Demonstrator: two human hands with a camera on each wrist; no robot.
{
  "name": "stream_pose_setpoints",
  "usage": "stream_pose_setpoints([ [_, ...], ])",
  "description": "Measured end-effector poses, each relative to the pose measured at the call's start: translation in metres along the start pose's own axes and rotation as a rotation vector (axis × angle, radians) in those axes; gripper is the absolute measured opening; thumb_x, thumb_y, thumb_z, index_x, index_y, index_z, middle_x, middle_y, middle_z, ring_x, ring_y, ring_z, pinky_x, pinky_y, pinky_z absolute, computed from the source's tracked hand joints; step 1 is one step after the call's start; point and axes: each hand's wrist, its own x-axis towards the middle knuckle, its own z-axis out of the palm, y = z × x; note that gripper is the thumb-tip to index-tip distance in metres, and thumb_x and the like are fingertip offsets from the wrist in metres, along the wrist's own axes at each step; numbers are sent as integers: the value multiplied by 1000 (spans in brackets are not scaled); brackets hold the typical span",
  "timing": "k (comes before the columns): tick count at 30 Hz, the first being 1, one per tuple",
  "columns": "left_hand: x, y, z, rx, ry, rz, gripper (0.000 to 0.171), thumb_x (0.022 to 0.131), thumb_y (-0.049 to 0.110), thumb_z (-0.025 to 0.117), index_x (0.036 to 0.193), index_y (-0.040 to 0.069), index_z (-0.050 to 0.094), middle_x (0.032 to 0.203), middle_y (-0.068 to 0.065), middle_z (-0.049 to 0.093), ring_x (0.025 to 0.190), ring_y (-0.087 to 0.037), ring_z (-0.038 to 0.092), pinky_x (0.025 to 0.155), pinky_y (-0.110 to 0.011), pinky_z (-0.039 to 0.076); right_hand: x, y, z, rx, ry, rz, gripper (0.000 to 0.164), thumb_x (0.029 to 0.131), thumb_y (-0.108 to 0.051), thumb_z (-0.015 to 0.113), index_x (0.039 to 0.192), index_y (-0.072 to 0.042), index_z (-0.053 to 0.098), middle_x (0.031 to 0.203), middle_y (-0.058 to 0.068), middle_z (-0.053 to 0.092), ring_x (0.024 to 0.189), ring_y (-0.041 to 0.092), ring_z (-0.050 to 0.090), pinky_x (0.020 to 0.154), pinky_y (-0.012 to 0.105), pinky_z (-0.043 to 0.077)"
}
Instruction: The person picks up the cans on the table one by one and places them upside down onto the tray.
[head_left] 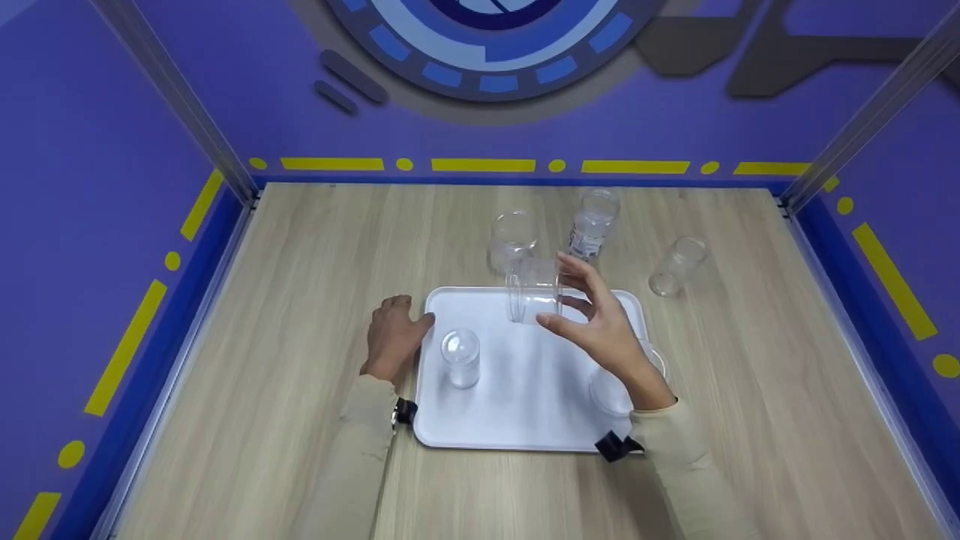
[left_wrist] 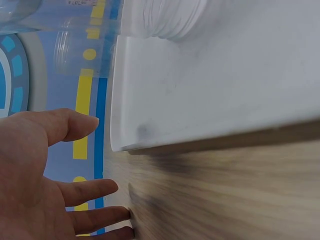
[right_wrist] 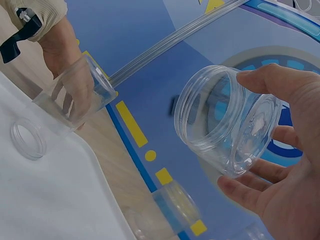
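My right hand [head_left: 600, 330] grips a clear wide-mouthed jar [head_left: 534, 291] near its base, thumb on one side and fingers on the other. The jar lies sideways in the air above the white tray [head_left: 525, 427], its threaded mouth turned left; in the right wrist view the jar [right_wrist: 215, 120] looks hollow. At the tray's left edge, my left hand [head_left: 394, 337] has its fingers relaxed and holds nothing. Close to it a clear bottle [head_left: 460, 358] stands neck down on the tray. Another clear jar [head_left: 609, 391] on the tray's right side is partly hidden by my right wrist.
Behind the tray stand a clear jar [head_left: 513, 244] and a labelled clear bottle [head_left: 594, 225]. A further clear jar [head_left: 679, 266] is to the right on the wooden table [head_left: 322, 247]. Blue printed walls [head_left: 480, 139] enclose the back and sides.
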Motion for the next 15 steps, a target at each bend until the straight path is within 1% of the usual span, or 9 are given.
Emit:
stream_pose_setpoints([
  [7,-1,0,0,14,4,26,67,98,34,68,146,-11,55,150,-31,52,137,-50,49,111,-60,41,0,3,0,2,2,-9,88,86,1,87,160,-5,41,151,15,49,139,29,50,112,45,47],
  [15,-1,2,-1,13,4,4,68,98,35,69,146,-10,55,149,-30,53,137,-48,50,112,-58,41,0,3,0,-18,4,-13,87,86,-2,87,160,-5,41,151,16,49,141,39,47,111,44,47],
])
